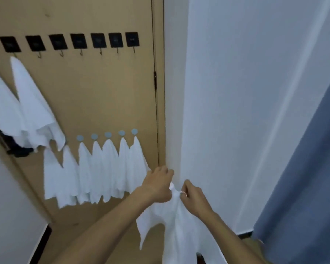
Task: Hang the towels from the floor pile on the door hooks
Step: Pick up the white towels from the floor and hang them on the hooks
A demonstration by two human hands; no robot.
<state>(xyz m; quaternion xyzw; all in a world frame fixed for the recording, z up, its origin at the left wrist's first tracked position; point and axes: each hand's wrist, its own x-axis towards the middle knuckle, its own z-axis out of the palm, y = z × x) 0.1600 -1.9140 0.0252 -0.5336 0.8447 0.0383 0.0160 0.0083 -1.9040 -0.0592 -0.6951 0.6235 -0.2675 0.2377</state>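
A white towel [179, 225] hangs in front of me, low and right of centre. My left hand [156, 185] grips its upper corner. My right hand [191, 195] pinches the small loop at that same corner. Both hands are close together, just right of the tan door [103, 92]. An upper row of black hooks [98, 41] crosses the door; several of them are bare, and two white towels [32, 107] hang at its left end. A lower row of round grey hooks [108, 135] carries several white towels [103, 168]. The floor pile is out of view.
A white wall [236, 92] stands right of the door frame. A blue-grey curtain [303, 178] hangs at the far right. Dark clothing [17, 149] hangs at the door's left edge, behind the towels.
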